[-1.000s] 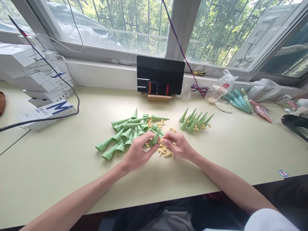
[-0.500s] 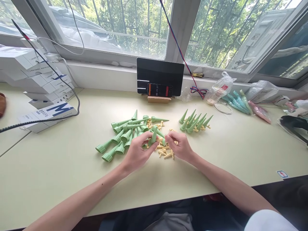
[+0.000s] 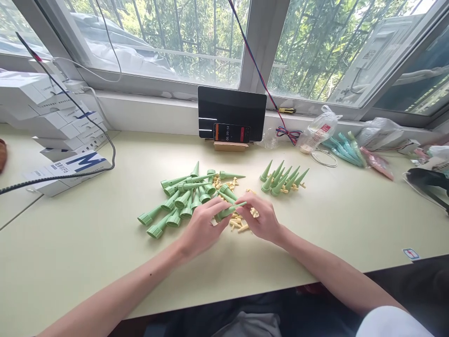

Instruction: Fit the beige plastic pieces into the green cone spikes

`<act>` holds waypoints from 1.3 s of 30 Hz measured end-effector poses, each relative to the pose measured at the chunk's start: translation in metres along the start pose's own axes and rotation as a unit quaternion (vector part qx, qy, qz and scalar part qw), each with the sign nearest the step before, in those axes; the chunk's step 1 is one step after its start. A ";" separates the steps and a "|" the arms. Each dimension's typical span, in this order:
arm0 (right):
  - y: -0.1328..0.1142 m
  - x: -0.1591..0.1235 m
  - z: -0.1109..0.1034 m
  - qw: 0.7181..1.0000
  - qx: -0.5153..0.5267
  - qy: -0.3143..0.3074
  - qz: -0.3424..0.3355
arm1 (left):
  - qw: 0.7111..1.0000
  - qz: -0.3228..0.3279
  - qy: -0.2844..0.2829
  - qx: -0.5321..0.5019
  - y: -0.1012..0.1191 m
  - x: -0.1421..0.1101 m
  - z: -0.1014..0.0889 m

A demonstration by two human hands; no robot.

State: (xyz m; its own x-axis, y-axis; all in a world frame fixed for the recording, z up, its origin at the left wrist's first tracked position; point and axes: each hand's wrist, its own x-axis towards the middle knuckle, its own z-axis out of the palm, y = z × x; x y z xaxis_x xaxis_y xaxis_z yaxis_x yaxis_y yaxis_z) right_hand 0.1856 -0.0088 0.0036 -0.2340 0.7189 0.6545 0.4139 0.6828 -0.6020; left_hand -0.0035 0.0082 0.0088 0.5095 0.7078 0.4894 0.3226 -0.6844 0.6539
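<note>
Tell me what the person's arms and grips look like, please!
The left grip and right grip have no gloves, and no watch shows. Both forearms are bare. A short white sleeve shows on the right arm; the left sleeve is out of view.

A brown object (image 3: pixel 3 157) is cut off at nine o'clock; the held cone (image 3: pixel 230 210) is partly covered by the left hand (image 3: pixel 205 223).

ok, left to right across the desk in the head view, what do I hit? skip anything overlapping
stack of white boxes → heap of green cones → upright group of green cones → teal packets → pink packet → black object at the right edge
</note>
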 end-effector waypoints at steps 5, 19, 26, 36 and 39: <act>-0.002 0.001 -0.001 1.000 0.001 0.012 -0.011 | 1.000 -0.007 -0.010 0.006 0.000 0.000 0.000; 0.037 0.019 -0.033 0.969 -0.194 0.138 0.070 | 0.995 -0.034 0.093 -0.033 0.000 0.002 0.000; 0.050 0.022 -0.041 0.961 -0.238 0.122 0.070 | 0.995 -0.044 0.084 -0.024 0.000 0.001 0.002; 0.055 0.024 -0.047 0.956 -0.263 0.067 0.110 | 0.995 -0.051 0.078 -0.019 0.002 0.001 0.001; 0.056 0.024 -0.047 0.949 -0.280 0.063 0.127 | 0.995 -0.057 0.076 -0.014 0.003 0.001 0.001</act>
State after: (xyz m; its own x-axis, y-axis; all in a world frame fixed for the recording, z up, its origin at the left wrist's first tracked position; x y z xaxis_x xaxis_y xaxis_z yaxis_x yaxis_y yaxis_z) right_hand 0.2444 0.0405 0.0078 0.0274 0.8057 0.5917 0.8545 0.2883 -0.4321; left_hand -0.0014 0.0069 0.0109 0.3440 0.8008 0.4903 0.3491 -0.5938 0.7249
